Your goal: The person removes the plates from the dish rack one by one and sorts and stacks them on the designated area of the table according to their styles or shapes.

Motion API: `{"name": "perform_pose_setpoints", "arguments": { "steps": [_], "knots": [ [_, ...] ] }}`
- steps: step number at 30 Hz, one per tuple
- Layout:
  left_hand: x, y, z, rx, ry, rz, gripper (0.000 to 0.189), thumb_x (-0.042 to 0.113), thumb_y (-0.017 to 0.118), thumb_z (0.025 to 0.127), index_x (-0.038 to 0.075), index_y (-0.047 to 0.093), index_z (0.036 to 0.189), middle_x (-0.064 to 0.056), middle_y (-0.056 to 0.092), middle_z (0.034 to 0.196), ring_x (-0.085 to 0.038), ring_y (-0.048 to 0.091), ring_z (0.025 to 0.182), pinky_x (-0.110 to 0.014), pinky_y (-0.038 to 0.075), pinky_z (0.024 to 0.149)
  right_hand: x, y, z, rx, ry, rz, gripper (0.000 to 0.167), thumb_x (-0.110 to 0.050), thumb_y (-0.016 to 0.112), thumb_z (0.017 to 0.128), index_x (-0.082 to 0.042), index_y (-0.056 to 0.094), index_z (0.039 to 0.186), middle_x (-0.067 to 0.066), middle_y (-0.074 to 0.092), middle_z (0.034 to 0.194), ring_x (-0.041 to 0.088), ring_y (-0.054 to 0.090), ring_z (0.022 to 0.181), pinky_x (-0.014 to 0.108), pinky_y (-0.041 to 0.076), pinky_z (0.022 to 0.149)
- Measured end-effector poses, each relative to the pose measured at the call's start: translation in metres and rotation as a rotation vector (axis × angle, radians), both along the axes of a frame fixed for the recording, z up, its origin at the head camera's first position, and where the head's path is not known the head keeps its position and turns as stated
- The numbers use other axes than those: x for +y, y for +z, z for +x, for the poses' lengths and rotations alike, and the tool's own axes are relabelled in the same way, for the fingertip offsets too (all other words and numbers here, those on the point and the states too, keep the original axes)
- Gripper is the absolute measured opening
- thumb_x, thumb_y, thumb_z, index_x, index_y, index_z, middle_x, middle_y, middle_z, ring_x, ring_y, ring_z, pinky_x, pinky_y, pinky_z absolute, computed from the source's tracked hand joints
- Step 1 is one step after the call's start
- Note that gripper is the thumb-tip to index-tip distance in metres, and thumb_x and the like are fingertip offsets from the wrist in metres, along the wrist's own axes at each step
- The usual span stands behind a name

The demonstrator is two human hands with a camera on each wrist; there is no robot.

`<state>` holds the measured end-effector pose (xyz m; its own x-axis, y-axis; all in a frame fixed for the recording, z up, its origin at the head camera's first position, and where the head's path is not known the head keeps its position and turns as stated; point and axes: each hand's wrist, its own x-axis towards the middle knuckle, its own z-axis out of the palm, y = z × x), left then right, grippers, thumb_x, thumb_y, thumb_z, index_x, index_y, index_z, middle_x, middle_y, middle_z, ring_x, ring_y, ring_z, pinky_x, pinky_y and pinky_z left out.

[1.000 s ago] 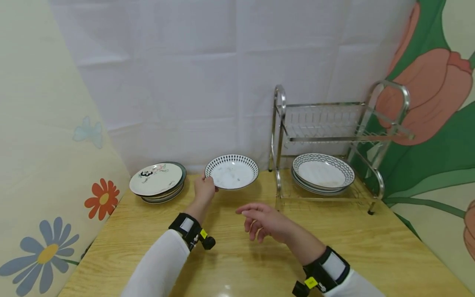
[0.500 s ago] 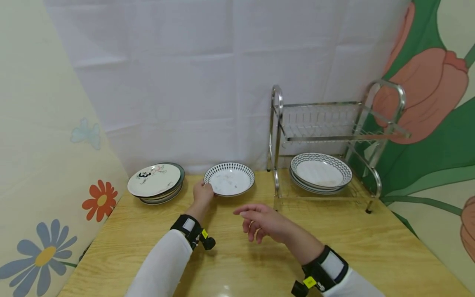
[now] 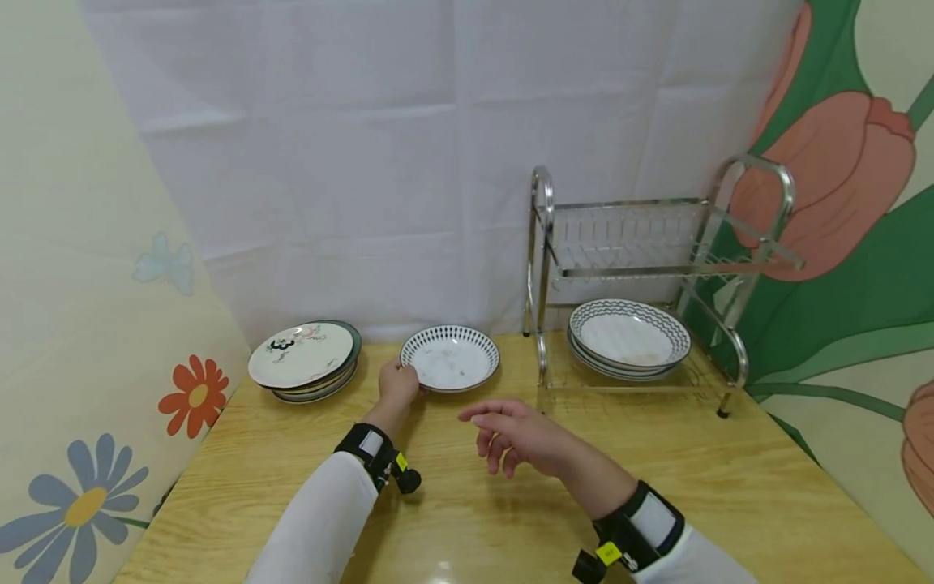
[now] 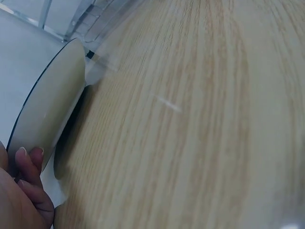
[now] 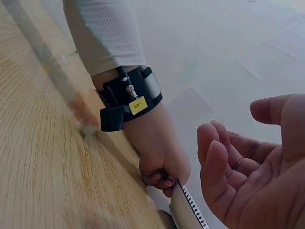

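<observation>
A white plate (image 3: pixel 450 359) with a dark dashed rim is at the back middle of the table. My left hand (image 3: pixel 398 384) grips its left edge, thumb on top and fingers beneath. In the left wrist view the plate's (image 4: pixel 55 98) underside shows, tilted, with a dark shadow on the wood below it. Whether its base touches the table, I cannot tell. My right hand (image 3: pixel 521 436) hovers to the right and nearer, fingers loosely bent, holding nothing. The right wrist view shows this hand (image 5: pixel 252 167) apart from the plate (image 5: pixel 187 210).
A stack of plates (image 3: pixel 302 357) sits at the back left of the wooden table (image 3: pixel 452 519). On the right stands a two-tier metal dish rack (image 3: pixel 620 272), with several wavy-rimmed plates (image 3: pixel 629 334) stacked on its lower tier. A white cloth (image 3: pixel 350 162) hangs behind.
My left hand has lowered the plate toward the table, and it lies flatter in view. The right hand has stayed nearly still. The head view has shifted slightly.
</observation>
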<state>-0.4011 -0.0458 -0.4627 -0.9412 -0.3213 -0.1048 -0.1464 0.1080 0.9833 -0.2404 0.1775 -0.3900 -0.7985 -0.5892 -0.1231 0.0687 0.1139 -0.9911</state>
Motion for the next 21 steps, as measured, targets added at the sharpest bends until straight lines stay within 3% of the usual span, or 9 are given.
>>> {"name": "perform_pose_setpoints", "arguments": {
  "steps": [5, 8, 12, 17, 21],
  "knots": [
    [-0.003, -0.002, -0.001, -0.022, -0.016, -0.020, 0.037, 0.003, 0.040, 0.097, -0.002, 0.066, 0.123, -0.014, 0.064, 0.087, -0.017, 0.060, 0.054, -0.026, 0.050, 0.049, 0.000, 0.001, 0.001, 0.006, 0.003, -0.001, 0.046, -0.029, 0.049, 0.107, 0.001, 0.053, 0.142, 0.001, 0.061, 0.081, 0.011, 0.062, 0.060, 0.023, 0.050, 0.052],
    [-0.006, 0.000, 0.000, -0.039, -0.043, -0.096, 0.038, 0.004, 0.040, 0.099, -0.002, 0.064, 0.128, -0.017, 0.067, 0.099, -0.018, 0.063, 0.062, -0.026, 0.052, 0.053, 0.000, 0.002, 0.002, 0.007, 0.002, -0.001, 0.045, -0.029, 0.050, 0.107, 0.001, 0.053, 0.142, 0.002, 0.061, 0.081, 0.011, 0.062, 0.060, 0.023, 0.049, 0.052],
    [-0.010, 0.003, 0.002, -0.032, -0.073, -0.281, 0.041, 0.004, 0.039, 0.098, -0.006, 0.060, 0.133, -0.022, 0.068, 0.112, -0.024, 0.068, 0.076, -0.028, 0.054, 0.058, 0.001, 0.002, 0.002, 0.009, 0.001, -0.001, 0.045, -0.029, 0.051, 0.107, 0.001, 0.054, 0.141, 0.002, 0.061, 0.081, 0.012, 0.061, 0.060, 0.023, 0.049, 0.051],
    [-0.014, 0.006, 0.004, -0.023, -0.078, -0.518, 0.042, 0.003, 0.042, 0.095, -0.011, 0.058, 0.131, -0.024, 0.067, 0.120, -0.031, 0.065, 0.099, -0.036, 0.056, 0.082, 0.000, 0.001, 0.002, 0.014, 0.004, 0.000, 0.045, -0.029, 0.052, 0.106, 0.000, 0.054, 0.141, 0.002, 0.061, 0.080, 0.012, 0.062, 0.059, 0.024, 0.049, 0.051],
    [-0.017, 0.008, 0.003, -0.027, -0.099, -0.588, 0.043, 0.004, 0.043, 0.095, -0.013, 0.056, 0.132, -0.026, 0.064, 0.128, -0.034, 0.061, 0.109, -0.042, 0.053, 0.098, 0.001, 0.001, 0.002, 0.018, 0.004, -0.002, 0.045, -0.028, 0.052, 0.106, 0.001, 0.054, 0.141, 0.002, 0.061, 0.080, 0.012, 0.061, 0.059, 0.024, 0.049, 0.050]
  ]
}}
